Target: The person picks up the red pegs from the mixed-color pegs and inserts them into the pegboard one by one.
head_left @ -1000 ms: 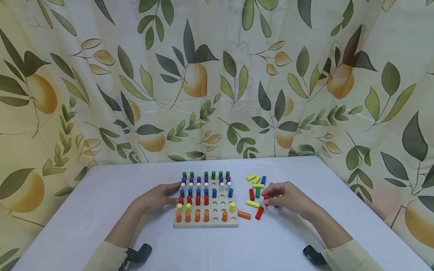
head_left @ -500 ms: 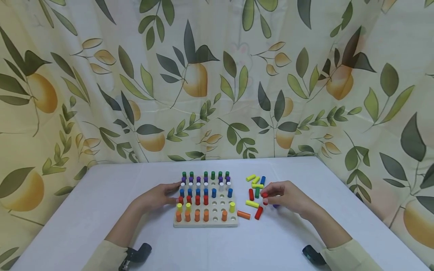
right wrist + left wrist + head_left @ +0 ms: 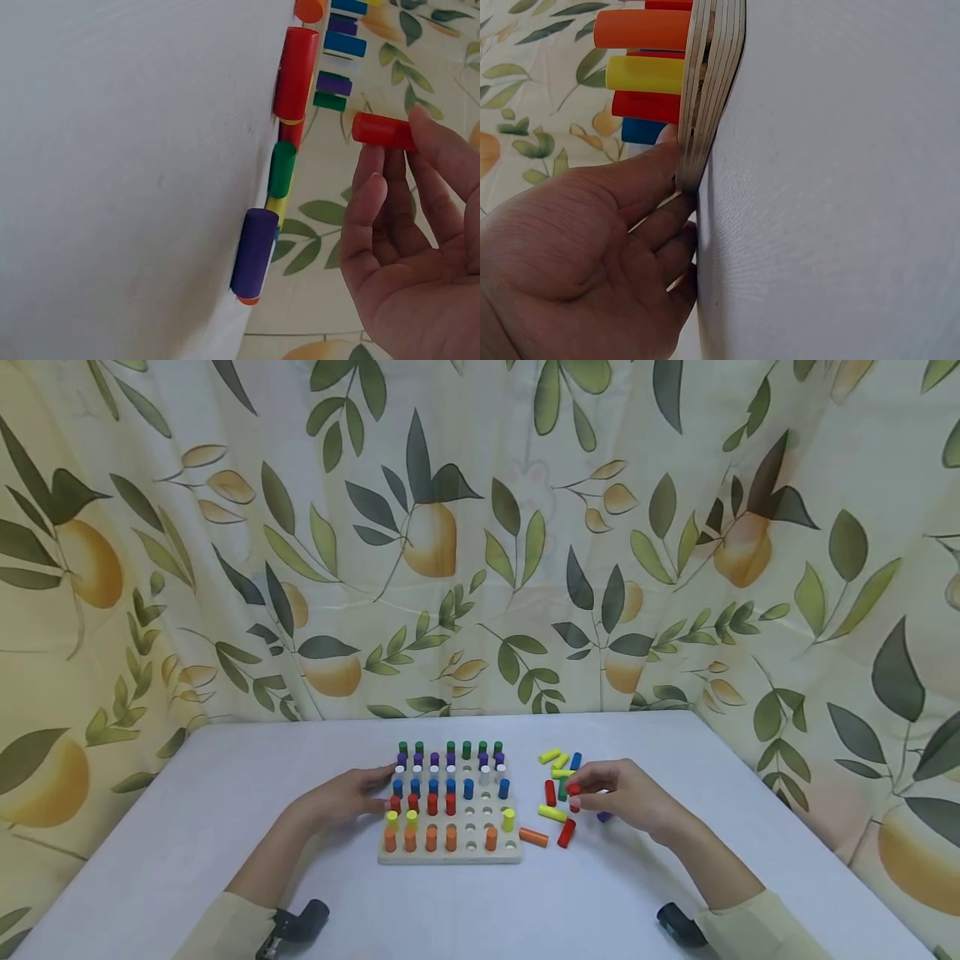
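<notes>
A pale wooden pegboard [image 3: 449,859] stands on the table with rows of coloured pegs upright in it. Orange is nearest and green farthest; bare holes show toward the right. My left hand [image 3: 330,802] holds the board's left edge. In the left wrist view, the thumb lies over the top beside a blue peg [image 3: 640,130], and the other fingers are at the side near the tabletop. My right hand [image 3: 628,797] pinches a red peg [image 3: 381,130] between thumb and fingers, raised above the loose pegs right of the board.
Loose pegs lie right of the board: an orange peg [image 3: 533,837], a red peg [image 3: 566,833], several yellow ones [image 3: 552,813], a blue peg [image 3: 576,761]. A purple peg [image 3: 255,253] lies near my right hand. A patterned curtain [image 3: 480,568] hangs behind the table.
My right hand has shifted slightly left with the red peg between its fingers. My left hand stays at the board's edge. The head view has swung a little.
</notes>
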The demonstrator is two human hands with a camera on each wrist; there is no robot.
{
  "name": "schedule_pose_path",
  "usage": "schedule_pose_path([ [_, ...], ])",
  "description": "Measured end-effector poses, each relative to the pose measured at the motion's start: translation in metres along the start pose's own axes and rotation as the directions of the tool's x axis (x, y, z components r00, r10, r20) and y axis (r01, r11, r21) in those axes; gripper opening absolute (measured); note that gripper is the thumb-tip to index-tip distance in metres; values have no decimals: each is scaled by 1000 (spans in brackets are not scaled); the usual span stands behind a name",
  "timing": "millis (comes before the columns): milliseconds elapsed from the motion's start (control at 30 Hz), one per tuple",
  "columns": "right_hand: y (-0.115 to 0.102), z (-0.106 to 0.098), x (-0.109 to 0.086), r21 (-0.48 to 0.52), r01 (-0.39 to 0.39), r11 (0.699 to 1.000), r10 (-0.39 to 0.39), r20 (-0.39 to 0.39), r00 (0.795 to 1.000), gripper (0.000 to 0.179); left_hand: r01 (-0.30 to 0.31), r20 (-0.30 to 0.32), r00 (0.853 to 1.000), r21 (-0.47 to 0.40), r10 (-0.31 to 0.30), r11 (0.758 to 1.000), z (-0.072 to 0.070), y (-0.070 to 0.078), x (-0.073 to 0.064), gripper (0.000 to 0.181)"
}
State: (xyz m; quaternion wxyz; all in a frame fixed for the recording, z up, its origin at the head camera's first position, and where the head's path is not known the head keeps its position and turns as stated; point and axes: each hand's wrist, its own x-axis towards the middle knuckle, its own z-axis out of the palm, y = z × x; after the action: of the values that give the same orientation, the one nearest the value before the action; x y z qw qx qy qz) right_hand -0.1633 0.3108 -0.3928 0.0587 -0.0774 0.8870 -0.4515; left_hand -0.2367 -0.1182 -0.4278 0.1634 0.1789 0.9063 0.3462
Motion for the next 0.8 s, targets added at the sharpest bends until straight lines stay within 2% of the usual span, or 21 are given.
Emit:
schedule_pose_path([
  [200, -7, 1, 3, 2, 6, 1000, -6, -4, 1000, 26, -10, 3, 1000, -21, 10, 1000, -1, -3, 1, 68],
  [467, -16, 2, 8, -7, 59, 998, -59, 13, 998, 25, 1, -8, 1000, -12, -1, 1000, -1, -3, 2, 68],
  [800, -24, 10, 18, 20, 86, 996, -87, 23, 996, 24, 7, -16, 1000, -8, -7, 1000, -1, -2, 1, 68],
])
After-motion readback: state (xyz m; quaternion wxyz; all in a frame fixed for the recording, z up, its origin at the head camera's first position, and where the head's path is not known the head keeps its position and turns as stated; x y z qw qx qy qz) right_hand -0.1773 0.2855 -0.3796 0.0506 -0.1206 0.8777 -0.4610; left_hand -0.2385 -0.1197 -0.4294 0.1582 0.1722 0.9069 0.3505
